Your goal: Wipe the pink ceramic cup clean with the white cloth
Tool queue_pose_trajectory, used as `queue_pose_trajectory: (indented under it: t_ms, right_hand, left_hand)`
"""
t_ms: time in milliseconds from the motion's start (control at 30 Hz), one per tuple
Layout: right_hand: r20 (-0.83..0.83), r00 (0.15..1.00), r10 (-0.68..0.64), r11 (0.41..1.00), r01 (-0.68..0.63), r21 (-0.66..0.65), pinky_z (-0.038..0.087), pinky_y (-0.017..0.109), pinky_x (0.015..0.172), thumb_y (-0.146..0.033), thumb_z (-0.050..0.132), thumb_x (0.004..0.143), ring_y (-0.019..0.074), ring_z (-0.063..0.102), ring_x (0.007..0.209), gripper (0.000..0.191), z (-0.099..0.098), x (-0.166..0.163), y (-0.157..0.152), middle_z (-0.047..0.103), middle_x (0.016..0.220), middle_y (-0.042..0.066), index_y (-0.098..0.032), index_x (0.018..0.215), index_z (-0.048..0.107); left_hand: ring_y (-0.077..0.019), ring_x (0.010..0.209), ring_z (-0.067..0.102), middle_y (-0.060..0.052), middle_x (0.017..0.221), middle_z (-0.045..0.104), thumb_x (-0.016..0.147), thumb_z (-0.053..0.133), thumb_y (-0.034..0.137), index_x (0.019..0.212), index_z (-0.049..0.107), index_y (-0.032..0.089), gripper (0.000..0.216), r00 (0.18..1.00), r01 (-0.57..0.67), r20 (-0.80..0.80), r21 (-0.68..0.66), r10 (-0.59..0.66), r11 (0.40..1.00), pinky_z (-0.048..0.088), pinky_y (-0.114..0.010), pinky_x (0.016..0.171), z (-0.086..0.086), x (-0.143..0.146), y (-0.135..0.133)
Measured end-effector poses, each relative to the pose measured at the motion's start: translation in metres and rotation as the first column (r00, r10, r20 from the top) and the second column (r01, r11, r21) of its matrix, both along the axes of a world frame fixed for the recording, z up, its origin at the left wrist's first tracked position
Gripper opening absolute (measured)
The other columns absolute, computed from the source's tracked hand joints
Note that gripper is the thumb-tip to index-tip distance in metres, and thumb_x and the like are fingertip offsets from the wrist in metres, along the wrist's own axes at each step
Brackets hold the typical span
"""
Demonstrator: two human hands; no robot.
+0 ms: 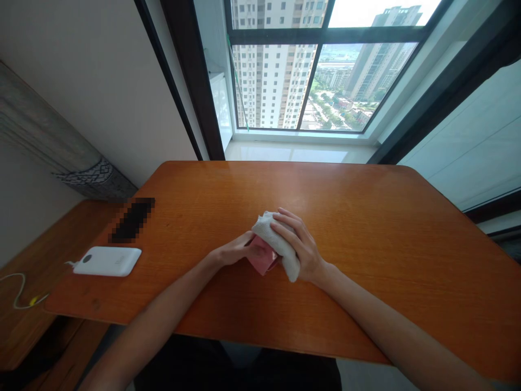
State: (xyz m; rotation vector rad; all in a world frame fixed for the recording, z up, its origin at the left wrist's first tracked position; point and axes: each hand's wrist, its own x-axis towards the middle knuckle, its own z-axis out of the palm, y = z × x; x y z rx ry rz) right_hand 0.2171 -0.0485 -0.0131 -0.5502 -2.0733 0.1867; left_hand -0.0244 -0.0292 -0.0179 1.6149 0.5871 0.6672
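Near the middle of the wooden table (350, 217), my left hand (238, 248) grips a small pink object (262, 256) with smooth, flat sides. Its exact kind cannot be made out, since my fingers and a cloth hide much of it. A folded white cloth (280, 241) lies over its upper right side. My right hand (300, 244) holds this cloth, fingers spread across its top and pressing it against the pink object. Both hands are close together, just above or on the table; I cannot tell whether the pink object touches the wood.
On the table's left side lies a white power bank (108, 261) with a cable at its end. Behind it is a dark pixelated rectangle (133, 220). A wooden bench (24, 320) holds a white cable (18, 293). Beyond the table's far edge stands a window (321, 36).
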Motion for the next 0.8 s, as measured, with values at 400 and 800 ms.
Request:
queue_pose_trajectory:
  t_ms: [400,800]
  right_hand:
    - [-0.044,0.985,-0.165,0.986,0.166,0.019,0.055,0.063,0.122,-0.043,0.059,0.109,0.0385,0.053,0.154,0.059,-0.001,0.003,0.004,0.051,0.169,0.012,-0.033,0.166,0.048]
    - [0.047,0.957,-0.285,0.959,0.285,0.011,0.050,0.064,0.125,-0.028,0.057,0.109,0.0366,0.050,0.157,0.061,-0.006,0.000,0.008,0.052,0.169,0.009,-0.037,0.167,0.044]
  left_hand:
    - [-0.0293,0.113,0.070,-0.013,0.128,0.072,0.093,0.073,0.046,0.137,0.060,0.015,0.055,0.957,-0.289,0.084,0.365,0.278,0.885,0.060,-0.042,0.102,0.006,0.026,-0.016]
    - [-0.0244,0.102,0.075,-0.007,0.117,0.075,0.082,0.074,0.018,0.133,0.055,0.023,0.054,0.804,-0.504,-0.036,0.489,0.594,0.712,0.062,-0.036,0.091,-0.004,0.053,-0.018]
